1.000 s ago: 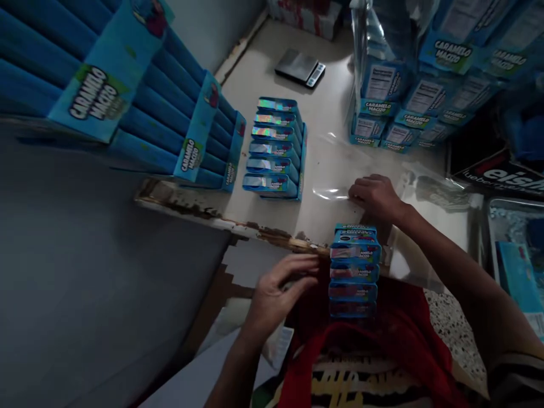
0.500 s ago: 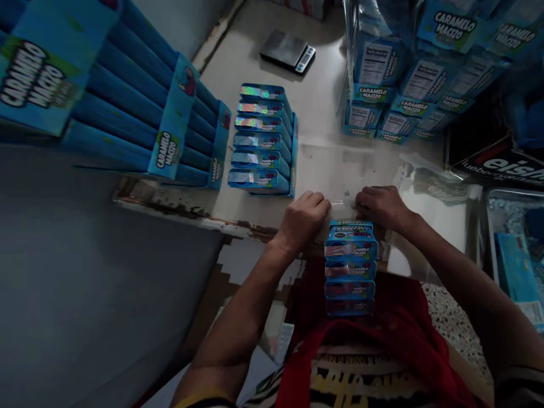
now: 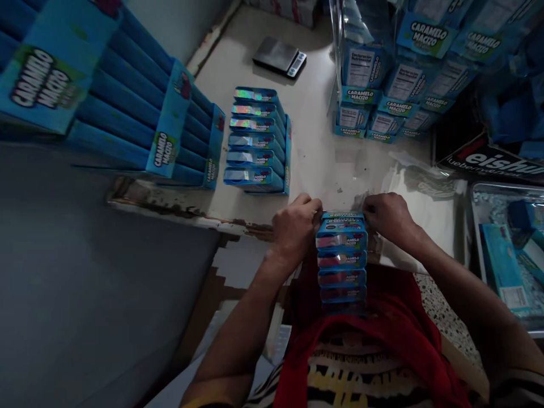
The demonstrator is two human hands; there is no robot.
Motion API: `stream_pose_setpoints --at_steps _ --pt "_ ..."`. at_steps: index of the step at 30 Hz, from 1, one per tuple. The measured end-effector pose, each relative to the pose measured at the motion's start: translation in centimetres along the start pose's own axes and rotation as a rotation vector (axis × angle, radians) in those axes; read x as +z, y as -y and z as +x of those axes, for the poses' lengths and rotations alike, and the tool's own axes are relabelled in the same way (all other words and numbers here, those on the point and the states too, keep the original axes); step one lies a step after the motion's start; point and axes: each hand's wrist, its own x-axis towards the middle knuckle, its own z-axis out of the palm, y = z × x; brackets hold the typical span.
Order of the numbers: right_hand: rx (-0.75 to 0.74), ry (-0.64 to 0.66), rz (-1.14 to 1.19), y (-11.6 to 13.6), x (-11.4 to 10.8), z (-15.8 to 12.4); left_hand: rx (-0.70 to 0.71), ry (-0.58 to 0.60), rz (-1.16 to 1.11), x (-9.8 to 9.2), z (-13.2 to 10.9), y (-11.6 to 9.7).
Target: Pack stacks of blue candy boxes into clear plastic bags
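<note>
A stack of several blue "Caramelo Macizo" candy boxes (image 3: 342, 260) leans from the table edge down against my red-shirted front. My left hand (image 3: 295, 226) is at the left of the stack's top box, fingers curled in a pinch. My right hand (image 3: 389, 218) mirrors it on the right side, fingers closed too. Both pinch the edge of a thin clear plastic bag (image 3: 359, 203) at the top of the stack. The film is faint, and I cannot tell how far it covers the boxes.
A row of several blue boxes (image 3: 255, 141) lies on the pale table (image 3: 318, 153). A small scale (image 3: 278, 56) sits behind it. Wrapped box packs (image 3: 382, 85) are piled at the back right, flat blue cartons (image 3: 127, 113) at the left, a tray (image 3: 505, 249) at the right.
My left hand came up from my lap to the stack's top. Both hands drew the clear film from the table back to the top box.
</note>
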Motion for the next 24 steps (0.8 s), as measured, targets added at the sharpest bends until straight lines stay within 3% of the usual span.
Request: stream_pose_setpoints --at_steps 6,9,12,18,24 --pt "-0.002 -0.079 0.093 -1.0 1.7 0.8 -0.11 -0.16 -0.164 1.9 -0.2 -0.2" --pt "0.048 0.005 0.15 -1.4 1.9 1.7 -0.13 -0.166 -0.21 2.2 0.1 0.0" --pt "0.034 0.025 0.233 -1.6 1.6 1.6 -0.098 -0.147 -0.207 1.8 0.1 0.3" --pt "0.023 -0.16 0.168 -0.6 0.3 0.3 -0.087 -0.207 -0.125 0.2 0.4 -0.1" --pt "-0.013 -0.093 0.034 -0.2 -0.4 -0.8 -0.057 -0.215 -0.145 0.6 -1.5 -0.6"
